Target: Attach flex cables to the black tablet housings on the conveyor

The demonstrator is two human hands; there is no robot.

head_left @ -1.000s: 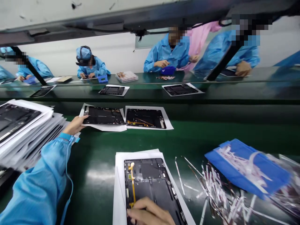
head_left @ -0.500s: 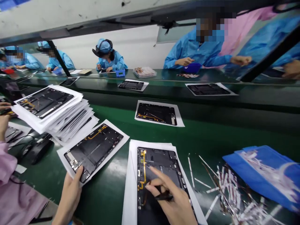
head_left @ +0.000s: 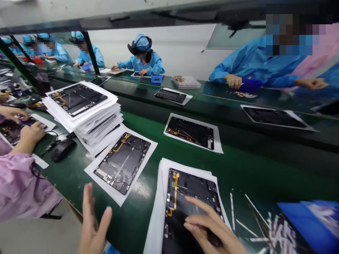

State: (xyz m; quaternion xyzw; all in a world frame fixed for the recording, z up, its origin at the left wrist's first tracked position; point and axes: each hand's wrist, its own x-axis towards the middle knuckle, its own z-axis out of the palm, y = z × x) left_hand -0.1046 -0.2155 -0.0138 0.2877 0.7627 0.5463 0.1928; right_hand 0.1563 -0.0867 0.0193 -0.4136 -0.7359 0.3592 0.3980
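My left hand point(head_left: 94, 225) is raised near the bench's front edge, fingers apart and holding nothing. Just beyond it a dark device panel with an orange flex cable point(head_left: 123, 162) lies on white paper. My right hand point(head_left: 209, 225) is over a second dark panel point(head_left: 197, 183), which rests on stacked white sheets. Its thumb and index finger are bent towards each other, and a dark object shows partly beneath the palm, too hidden to name.
A tall stack of papers and panels point(head_left: 97, 121) stands at the left beside a black mouse point(head_left: 63, 149). Peeled strips point(head_left: 282, 233) and a blue bag point(head_left: 312, 218) lie right. A co-worker's pink sleeve point(head_left: 23, 180) is far left. More panels point(head_left: 190, 132) lie behind.
My left hand has let go of the left panel and its paper and drawn back, opening. That panel now lies flat on the bench. The view has swung left.
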